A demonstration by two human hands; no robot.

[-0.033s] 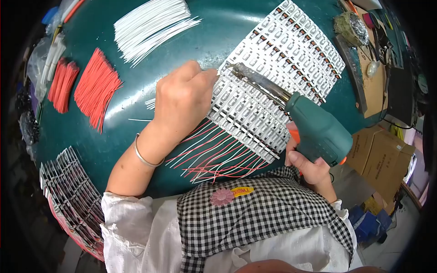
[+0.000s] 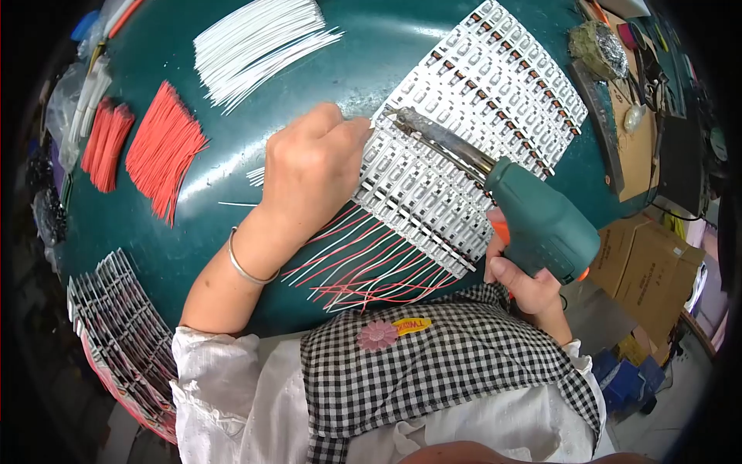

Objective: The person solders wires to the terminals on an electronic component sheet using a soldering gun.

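Observation:
My right hand (image 2: 525, 284) is wrapped round the handle of a green soldering gun (image 2: 541, 220), a finger at its orange trigger. The gun's metal tip points up and left, over the left edge of a white panel of small circuit boards (image 2: 444, 166). Close to that tip, my left hand (image 2: 317, 158) is closed in a pinch, a short white wire end (image 2: 372, 124) showing at its fingertips. The rest of that wire is hidden by the hand. Red and white wires (image 2: 379, 263) trail from the panel's near edge toward my checked apron.
A pile of white wires (image 2: 259, 46) lies at the far left, with red wires (image 2: 162, 151) nearer. Finished-looking board strips (image 2: 124, 309) are stacked at the near left. A dark bar (image 2: 595, 124) and cardboard box (image 2: 645, 267) are on the right.

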